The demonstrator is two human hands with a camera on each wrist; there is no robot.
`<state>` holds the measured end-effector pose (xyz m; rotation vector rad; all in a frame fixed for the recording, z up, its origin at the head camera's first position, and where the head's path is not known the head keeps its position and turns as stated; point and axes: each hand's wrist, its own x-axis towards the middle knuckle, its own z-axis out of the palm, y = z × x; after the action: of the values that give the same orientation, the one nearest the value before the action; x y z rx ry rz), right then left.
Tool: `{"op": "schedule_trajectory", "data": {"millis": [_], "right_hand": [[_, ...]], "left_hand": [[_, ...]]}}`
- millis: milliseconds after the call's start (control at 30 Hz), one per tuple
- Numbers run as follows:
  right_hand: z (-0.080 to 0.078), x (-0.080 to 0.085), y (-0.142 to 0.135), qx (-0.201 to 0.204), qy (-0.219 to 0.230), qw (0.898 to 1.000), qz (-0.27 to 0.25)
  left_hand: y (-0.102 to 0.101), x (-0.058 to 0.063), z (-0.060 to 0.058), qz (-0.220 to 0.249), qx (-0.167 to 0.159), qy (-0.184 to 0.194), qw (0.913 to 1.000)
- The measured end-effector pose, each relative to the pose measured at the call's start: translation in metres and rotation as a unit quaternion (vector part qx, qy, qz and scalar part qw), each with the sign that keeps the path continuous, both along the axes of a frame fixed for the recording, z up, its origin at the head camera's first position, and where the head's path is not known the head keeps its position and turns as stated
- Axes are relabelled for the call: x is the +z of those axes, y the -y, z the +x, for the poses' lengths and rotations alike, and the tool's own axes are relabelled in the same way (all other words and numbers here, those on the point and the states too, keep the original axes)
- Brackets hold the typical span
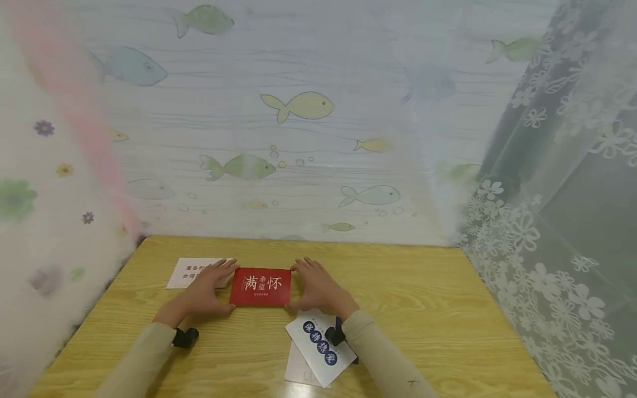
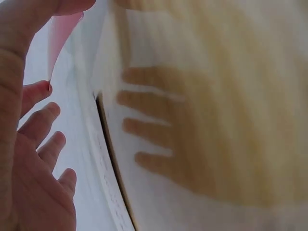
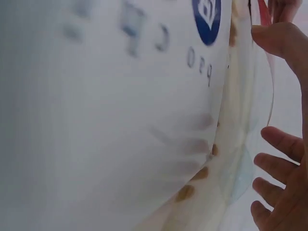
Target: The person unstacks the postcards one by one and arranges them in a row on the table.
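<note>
A red card (image 1: 261,299) with white Chinese characters is held between both hands, its printed face toward the head camera. My left hand (image 1: 201,293) pinches its left side, thumb at the lower corner and index finger at the upper one. The right hand (image 1: 320,288) grips the opposite side the same way. In the left wrist view the card's pinkish back (image 2: 61,36) spans from thumb to index finger, and the other fingers (image 2: 48,154) are spread apart. A white card (image 1: 180,279) with dark lettering lies behind the left hand, which partly hides it.
Below the right wrist, a white card (image 1: 314,337) with blue circles lies over a pale card (image 1: 298,367) and a dark blue one (image 1: 339,321). The yellow wooden table (image 1: 398,309) meets a fish-patterned curtain (image 1: 308,166); lace fabric (image 1: 537,287) hangs at the right.
</note>
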<state>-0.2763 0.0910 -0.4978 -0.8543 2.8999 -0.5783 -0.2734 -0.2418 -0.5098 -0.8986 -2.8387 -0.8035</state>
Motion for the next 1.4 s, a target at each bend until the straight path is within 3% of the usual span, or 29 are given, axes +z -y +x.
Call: {"op": "schedule_trajectory", "data": {"millis": [367, 667, 800, 1000, 1400], "right_hand": [[-0.037, -0.003, 0.015, 0.000, 0.058, 0.997, -0.050], [-0.049, -0.009, 0.014, -0.014, 0.104, 0.992, -0.070], [-0.052, -0.014, 0.012, -0.015, 0.117, 0.990, -0.079], [-0.055, -0.018, 0.009, -0.010, 0.132, 0.988, -0.075], [-0.061, -0.030, 0.012, -0.010, 0.122, 0.991, -0.055]], "left_hand": [[0.016, 0.004, -0.030, -0.007, 0.016, 0.088, 0.9960], [0.014, 0.011, -0.043, -0.047, 0.024, 0.125, 0.9907], [0.016, 0.014, -0.048, -0.057, 0.005, 0.145, 0.9877], [0.023, 0.009, -0.054, -0.042, -0.015, 0.158, 0.9865], [0.026, -0.001, -0.051, -0.002, -0.001, 0.175, 0.9845]]}}
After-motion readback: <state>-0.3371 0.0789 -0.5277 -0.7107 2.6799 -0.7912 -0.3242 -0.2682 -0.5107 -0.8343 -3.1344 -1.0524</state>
